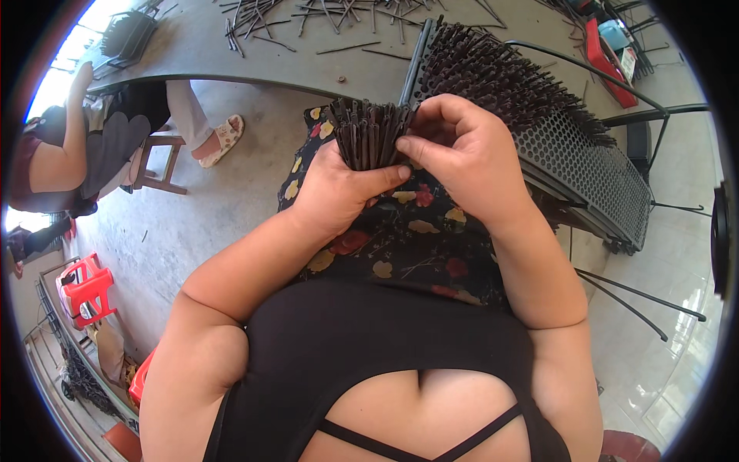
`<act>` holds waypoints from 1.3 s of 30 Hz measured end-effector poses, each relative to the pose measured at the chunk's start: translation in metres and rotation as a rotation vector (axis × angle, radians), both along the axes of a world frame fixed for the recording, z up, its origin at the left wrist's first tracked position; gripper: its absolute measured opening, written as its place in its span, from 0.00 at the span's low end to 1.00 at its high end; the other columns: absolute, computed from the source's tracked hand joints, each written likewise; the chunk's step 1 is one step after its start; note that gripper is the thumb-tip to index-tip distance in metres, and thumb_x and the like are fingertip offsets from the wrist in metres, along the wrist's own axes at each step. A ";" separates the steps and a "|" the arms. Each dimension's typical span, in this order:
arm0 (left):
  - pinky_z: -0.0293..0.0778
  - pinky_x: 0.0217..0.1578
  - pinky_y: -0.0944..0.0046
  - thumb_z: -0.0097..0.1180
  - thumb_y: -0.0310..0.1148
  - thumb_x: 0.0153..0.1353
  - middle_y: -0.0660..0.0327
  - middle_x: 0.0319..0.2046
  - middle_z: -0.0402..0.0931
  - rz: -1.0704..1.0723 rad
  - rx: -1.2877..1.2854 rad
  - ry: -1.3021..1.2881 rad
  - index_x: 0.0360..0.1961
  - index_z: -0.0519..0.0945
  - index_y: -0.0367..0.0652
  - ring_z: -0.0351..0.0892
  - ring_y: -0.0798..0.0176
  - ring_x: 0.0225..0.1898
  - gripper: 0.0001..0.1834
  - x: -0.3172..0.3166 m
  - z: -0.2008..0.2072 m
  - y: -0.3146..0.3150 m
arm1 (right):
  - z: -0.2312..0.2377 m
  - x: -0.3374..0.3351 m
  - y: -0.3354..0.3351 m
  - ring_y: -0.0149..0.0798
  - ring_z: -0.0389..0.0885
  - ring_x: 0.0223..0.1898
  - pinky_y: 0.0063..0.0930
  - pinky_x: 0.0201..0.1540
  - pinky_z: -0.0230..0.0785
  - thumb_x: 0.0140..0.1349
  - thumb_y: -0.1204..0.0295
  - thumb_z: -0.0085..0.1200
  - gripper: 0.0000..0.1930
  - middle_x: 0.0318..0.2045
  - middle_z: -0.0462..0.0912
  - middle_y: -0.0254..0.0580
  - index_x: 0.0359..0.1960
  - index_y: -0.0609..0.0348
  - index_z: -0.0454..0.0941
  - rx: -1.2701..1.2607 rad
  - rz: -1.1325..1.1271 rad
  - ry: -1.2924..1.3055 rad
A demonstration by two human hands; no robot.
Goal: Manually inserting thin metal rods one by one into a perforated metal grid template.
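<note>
My left hand (332,189) is wrapped round a bundle of thin dark brown sticks (369,138), which stand upright in a tight clump above my lap. Its thumb lies across the lower front of the clump. My right hand (469,158) is at the bundle's right edge, fingers curled and thumb tip against the outer sticks. Whether it pinches a single stick cannot be made out. Just beyond my right hand, a slanted black perforated rack (581,158) carries many similar sticks (493,77) set upright in its holes.
Loose sticks (331,11) lie scattered across the far grey table (331,69). Patterned dark cloth (416,231) covers my lap. At left sits another person (58,158) near a wooden stool (158,165); a red plastic stool (88,289) stands below. Metal rods (647,304) jut out at right.
</note>
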State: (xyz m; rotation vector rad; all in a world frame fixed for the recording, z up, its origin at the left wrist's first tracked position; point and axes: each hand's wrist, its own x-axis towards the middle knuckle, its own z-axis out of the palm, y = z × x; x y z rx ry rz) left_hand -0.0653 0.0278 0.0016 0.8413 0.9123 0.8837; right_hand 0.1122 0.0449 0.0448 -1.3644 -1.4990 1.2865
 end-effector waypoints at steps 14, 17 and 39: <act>0.68 0.21 0.71 0.59 0.24 0.59 0.61 0.27 0.80 0.042 -0.109 -0.035 0.39 0.78 0.39 0.76 0.70 0.25 0.07 -0.007 0.001 0.003 | -0.006 0.005 0.012 0.23 0.79 0.26 0.18 0.30 0.71 0.57 0.82 0.60 0.17 0.30 0.84 0.35 0.48 0.61 0.73 0.537 -0.263 0.046; 0.67 0.20 0.71 0.59 0.24 0.59 0.61 0.26 0.80 0.058 -0.135 0.007 0.36 0.79 0.39 0.76 0.71 0.24 0.05 -0.005 0.000 0.003 | -0.015 0.013 0.035 0.31 0.81 0.27 0.22 0.31 0.73 0.55 0.84 0.62 0.16 0.29 0.84 0.35 0.44 0.58 0.75 1.062 -0.275 -0.125; 0.69 0.20 0.71 0.61 0.23 0.56 0.61 0.30 0.81 -0.028 -0.093 -0.003 0.41 0.80 0.36 0.76 0.71 0.25 0.11 -0.002 -0.002 0.002 | -0.004 0.015 0.024 0.25 0.80 0.33 0.16 0.38 0.73 0.59 0.85 0.61 0.17 0.32 0.84 0.39 0.48 0.64 0.72 0.723 -0.305 -0.041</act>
